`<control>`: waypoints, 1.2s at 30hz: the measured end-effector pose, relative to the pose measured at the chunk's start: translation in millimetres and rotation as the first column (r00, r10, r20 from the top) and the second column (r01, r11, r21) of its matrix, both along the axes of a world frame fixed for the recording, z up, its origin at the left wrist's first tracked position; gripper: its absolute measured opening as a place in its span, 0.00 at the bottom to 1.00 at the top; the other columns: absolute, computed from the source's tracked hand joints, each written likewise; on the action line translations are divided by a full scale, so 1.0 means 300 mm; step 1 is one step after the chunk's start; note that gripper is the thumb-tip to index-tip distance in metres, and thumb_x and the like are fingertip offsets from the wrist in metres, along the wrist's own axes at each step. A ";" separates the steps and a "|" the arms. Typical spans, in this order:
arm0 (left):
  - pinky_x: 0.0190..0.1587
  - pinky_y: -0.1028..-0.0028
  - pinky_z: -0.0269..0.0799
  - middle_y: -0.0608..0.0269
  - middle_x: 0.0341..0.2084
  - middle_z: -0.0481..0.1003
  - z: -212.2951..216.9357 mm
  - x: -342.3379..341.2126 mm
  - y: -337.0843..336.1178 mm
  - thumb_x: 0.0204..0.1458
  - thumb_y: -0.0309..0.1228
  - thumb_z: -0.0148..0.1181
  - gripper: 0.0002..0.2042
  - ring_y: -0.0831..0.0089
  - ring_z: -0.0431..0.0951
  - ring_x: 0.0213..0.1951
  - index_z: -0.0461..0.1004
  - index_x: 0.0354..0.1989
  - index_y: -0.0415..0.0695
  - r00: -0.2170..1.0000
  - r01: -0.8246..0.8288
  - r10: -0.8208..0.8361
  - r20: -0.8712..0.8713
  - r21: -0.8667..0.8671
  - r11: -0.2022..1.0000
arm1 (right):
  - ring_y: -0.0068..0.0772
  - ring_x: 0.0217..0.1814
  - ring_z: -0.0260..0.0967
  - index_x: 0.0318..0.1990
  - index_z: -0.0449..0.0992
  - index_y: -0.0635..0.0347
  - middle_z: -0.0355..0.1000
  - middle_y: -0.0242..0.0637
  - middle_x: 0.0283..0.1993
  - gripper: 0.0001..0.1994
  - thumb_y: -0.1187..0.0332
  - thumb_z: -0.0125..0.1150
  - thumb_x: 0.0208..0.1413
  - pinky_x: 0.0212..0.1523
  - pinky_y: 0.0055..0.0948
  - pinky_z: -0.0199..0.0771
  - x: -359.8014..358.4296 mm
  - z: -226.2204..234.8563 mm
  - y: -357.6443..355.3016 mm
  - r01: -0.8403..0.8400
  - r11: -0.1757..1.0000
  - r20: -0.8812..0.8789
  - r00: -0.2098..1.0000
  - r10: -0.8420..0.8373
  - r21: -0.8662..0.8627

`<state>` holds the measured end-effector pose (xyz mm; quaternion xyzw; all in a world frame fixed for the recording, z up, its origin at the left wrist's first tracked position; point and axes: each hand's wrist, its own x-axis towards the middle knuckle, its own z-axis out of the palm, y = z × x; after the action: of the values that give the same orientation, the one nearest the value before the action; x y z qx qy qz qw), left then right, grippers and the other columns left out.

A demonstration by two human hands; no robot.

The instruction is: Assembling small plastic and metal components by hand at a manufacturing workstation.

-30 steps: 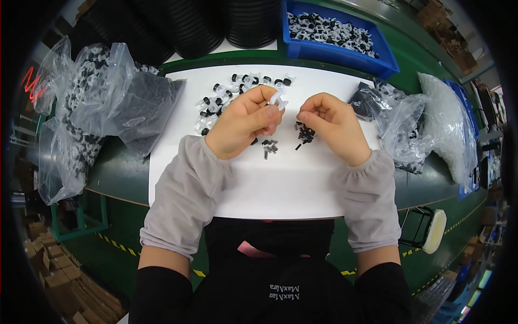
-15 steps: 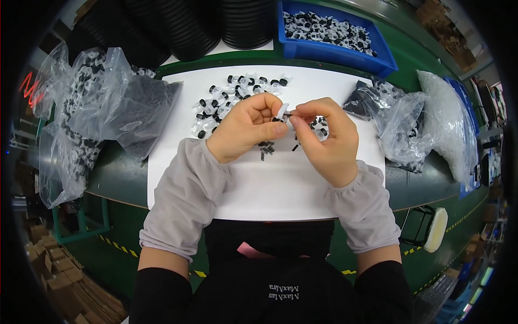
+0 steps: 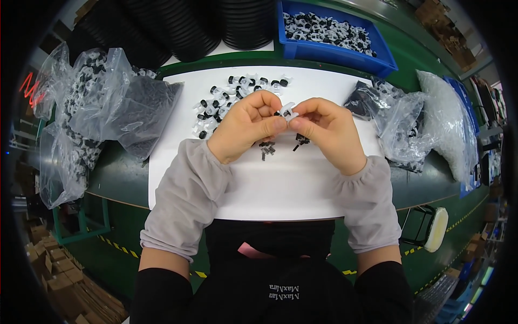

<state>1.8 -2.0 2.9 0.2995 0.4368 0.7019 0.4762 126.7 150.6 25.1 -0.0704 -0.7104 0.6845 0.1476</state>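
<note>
Between my two hands, above the middle of the white sheet (image 3: 259, 194), is a small white plastic part with a black piece (image 3: 288, 112). My left hand (image 3: 245, 127) pinches its left side between thumb and fingertips. From the other side, my right hand (image 3: 330, 131) grips its right edge with thumb and forefinger. Just beyond my left hand lies a spread of similar white-and-black plastic parts (image 3: 216, 102). Small dark pins (image 3: 267, 148) lie in a little pile below the hands, and more dark pieces (image 3: 300, 140) show beside my right hand, which partly hides them.
A blue bin (image 3: 334, 62) full of white-and-black parts stands at the back right. Clear plastic bags (image 3: 108, 108) of parts and dark pieces lie at the left, with another bag (image 3: 404, 121) at the right. Black ribbed reels (image 3: 245, 27) stand behind. A stool (image 3: 436, 229) is at lower right.
The white part has turned between my fingers, so its open frame now shows. My right fingers have moved from a small dark piece onto the part's right edge.
</note>
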 end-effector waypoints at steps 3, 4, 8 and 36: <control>0.29 0.85 0.65 0.70 0.26 0.72 0.030 -0.003 -0.003 0.55 0.29 0.58 0.09 0.85 0.70 0.27 0.65 0.40 0.43 0.999 -0.025 0.021 -0.049 -0.088 0.996 | 0.16 0.34 0.65 0.37 0.73 0.66 0.71 0.30 0.33 0.07 0.74 0.62 0.52 0.35 0.16 0.65 0.004 0.022 0.009 -0.030 0.998 0.079 0.996 0.034 -0.062; 0.28 0.85 0.64 0.70 0.25 0.72 0.038 -0.007 -0.004 0.56 0.30 0.56 0.09 0.85 0.69 0.26 0.65 0.41 0.43 0.996 -0.030 0.016 -0.090 -0.161 0.987 | 0.16 0.34 0.65 0.37 0.73 0.66 0.71 0.30 0.33 0.07 0.73 0.61 0.52 0.34 0.15 0.64 0.005 0.026 0.019 -0.058 0.995 0.120 0.991 0.067 -0.077; 0.27 0.84 0.63 0.70 0.23 0.71 0.023 -0.051 -0.012 0.57 0.31 0.54 0.08 0.85 0.67 0.24 0.68 0.39 0.41 0.802 -0.481 0.390 -0.452 -0.102 0.871 | 0.15 0.31 0.63 0.38 0.74 0.64 0.71 0.29 0.32 0.07 0.72 0.59 0.53 0.32 0.15 0.61 -0.010 0.049 0.090 -0.222 0.975 0.358 0.909 0.212 -0.014; 0.31 0.80 0.64 0.66 0.19 0.72 0.030 -0.053 0.024 0.57 0.36 0.53 0.10 0.82 0.66 0.21 0.70 0.37 0.42 0.648 -0.675 0.514 -0.562 -0.111 0.729 | 0.31 0.28 0.66 0.30 0.78 0.64 0.70 0.37 0.26 0.04 0.74 0.61 0.46 0.30 0.25 0.65 -0.085 -0.106 0.064 0.062 0.661 -0.064 0.998 -0.022 0.748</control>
<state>-14.3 5.2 11.8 0.2270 0.7223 0.6406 0.1277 101.3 169.8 -6.6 -0.0028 -0.9233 0.3298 0.1968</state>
